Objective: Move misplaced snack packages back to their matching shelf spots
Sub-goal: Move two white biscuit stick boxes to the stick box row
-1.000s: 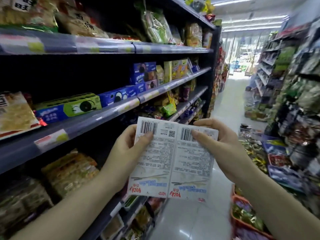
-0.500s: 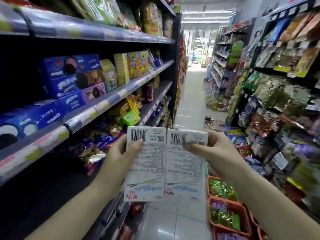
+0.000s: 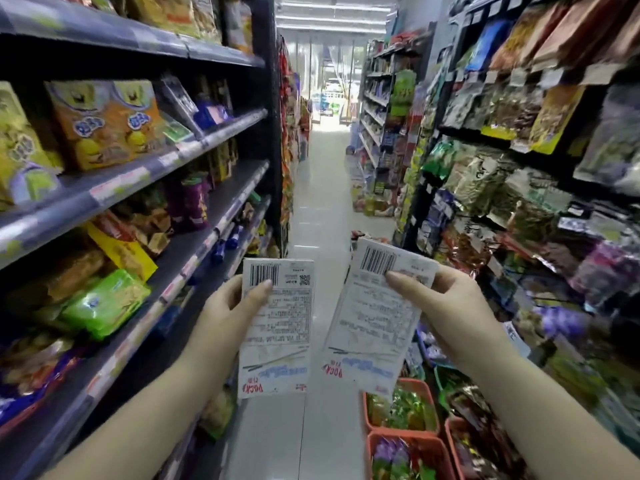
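Note:
I hold two white Pocky boxes upside down, their backs with barcodes facing me, over the aisle floor. My left hand (image 3: 227, 313) grips the left Pocky box (image 3: 277, 341) by its left edge, thumb across the barcode. My right hand (image 3: 446, 306) grips the right Pocky box (image 3: 370, 334), which tilts to the right. A narrow gap separates the two boxes. Their fronts are hidden from me.
Dark shelves (image 3: 145, 174) on my left carry yellow and orange boxes, a green pack (image 3: 104, 301) and purple cans. Hanging snack bags (image 3: 502, 174) fill the right side. Orange baskets (image 3: 401, 434) of snacks stand on the floor at lower right. The white aisle floor (image 3: 322, 202) runs ahead.
The view has swung from the left shelves toward the aisle. The two boxes, side by side and touching before, are now apart, with the right one tilted.

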